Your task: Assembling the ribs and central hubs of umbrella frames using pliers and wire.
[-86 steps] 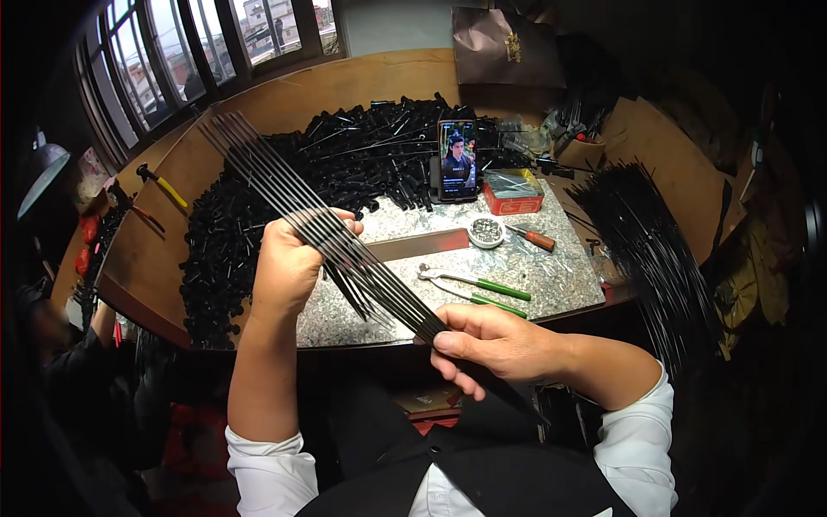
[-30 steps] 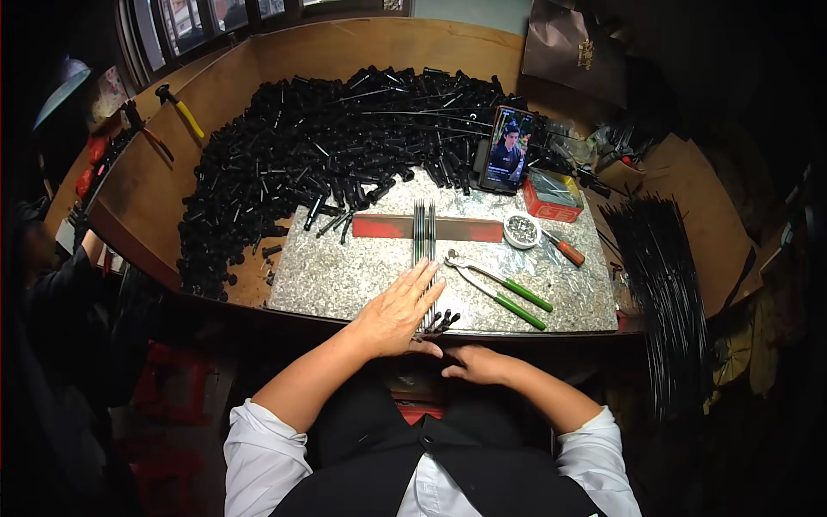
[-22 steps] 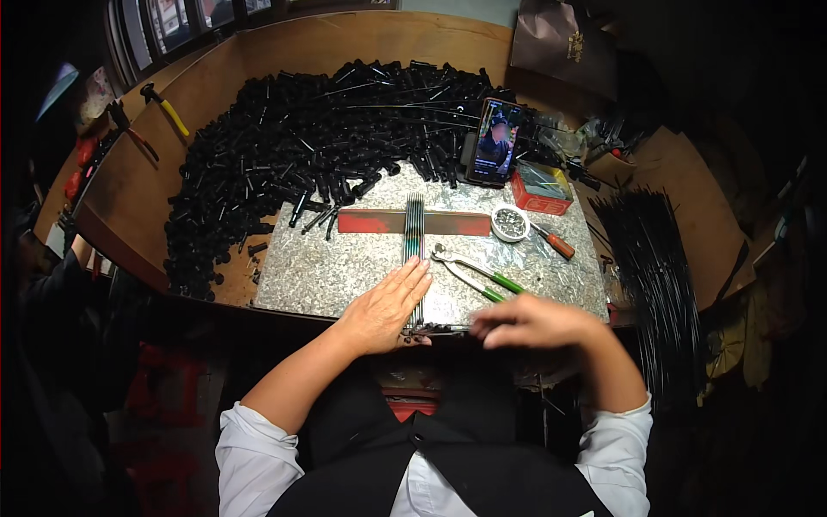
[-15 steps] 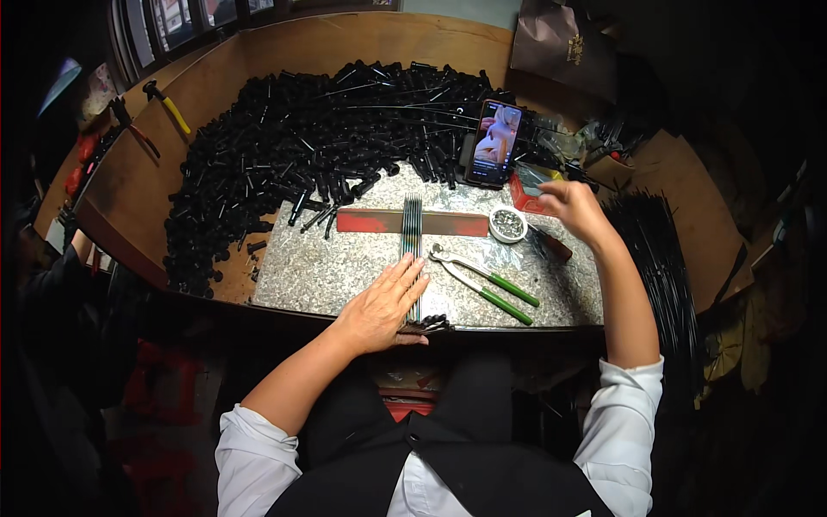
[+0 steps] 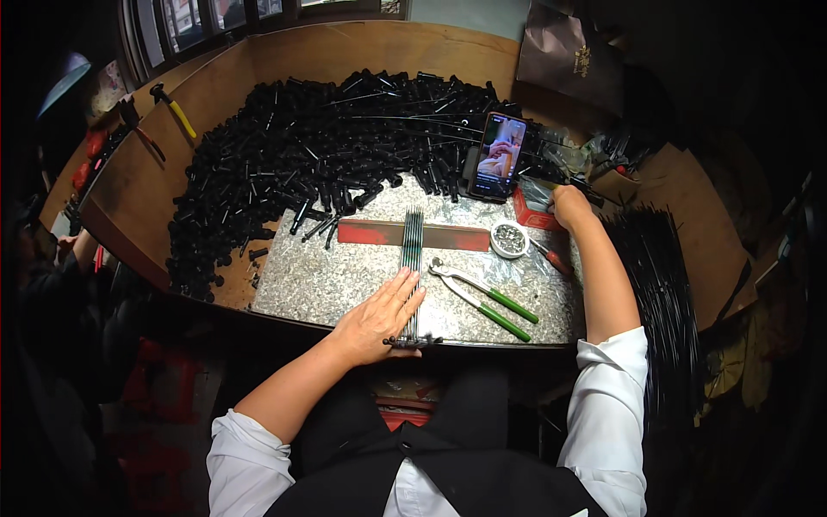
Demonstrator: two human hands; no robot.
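My left hand (image 5: 379, 317) lies flat, fingers stretched out, across a row of thin dark rods (image 5: 413, 228). The rods' far part rests over a red and brown bar (image 5: 366, 233), and black ends stick out by the table's front edge. At the right, my right hand (image 5: 570, 205) reaches down at a small red box (image 5: 537, 218); its fingertips are hidden. Between the hands lie pincers (image 5: 487, 303) with green handles. A white cup (image 5: 510, 256) of small metal pieces stands by the bar, beside a red-handled screwdriver (image 5: 556, 258).
A big heap of black parts (image 5: 284, 146) covers the back and left of the speckled board (image 5: 301, 280). A lit phone (image 5: 500, 155) leans upright behind the cup. Long black rods (image 5: 655, 293) are stacked at the right. Wooden walls (image 5: 370, 43) enclose the table.
My right hand has come down from the air above the screwdriver to the red box. My left hand stays on the rods. The view has shifted slightly.
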